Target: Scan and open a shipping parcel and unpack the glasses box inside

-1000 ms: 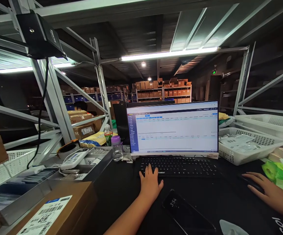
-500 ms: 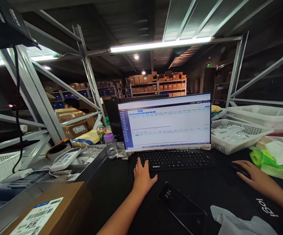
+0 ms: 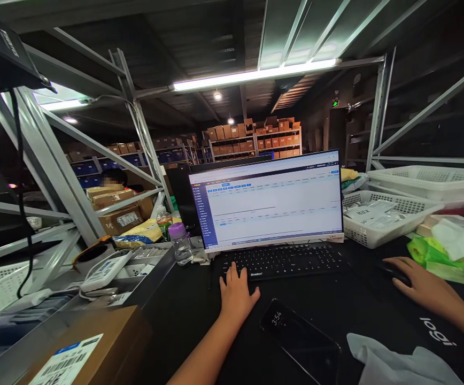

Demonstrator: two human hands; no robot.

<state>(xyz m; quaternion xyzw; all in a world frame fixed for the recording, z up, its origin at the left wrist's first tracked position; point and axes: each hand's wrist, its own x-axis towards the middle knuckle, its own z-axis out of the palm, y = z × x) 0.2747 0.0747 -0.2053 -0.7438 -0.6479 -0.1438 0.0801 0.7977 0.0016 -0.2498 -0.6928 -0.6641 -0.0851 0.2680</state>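
Note:
My left hand [image 3: 236,294] lies flat with its fingers spread on the left end of a black keyboard [image 3: 284,260]. My right hand [image 3: 422,287] rests curved over a dark mouse [image 3: 394,271] on the black desk mat [image 3: 376,321]. Behind the keyboard stands a lit monitor [image 3: 268,200] showing a table-like page. A black phone [image 3: 300,339] showing 3:54 lies face up between my two arms.
A cardboard box with a barcode label [image 3: 75,347] sits at the near left. A metal tray [image 3: 131,270] holds a handheld device. A purple-capped bottle [image 3: 179,243] stands left of the monitor. White baskets [image 3: 392,211] and green packets [image 3: 444,259] are at the right. Another person sits behind the left shelving.
The view has shifted a little to the right and down. Both hands stay where they were, on the keyboard and the mouse.

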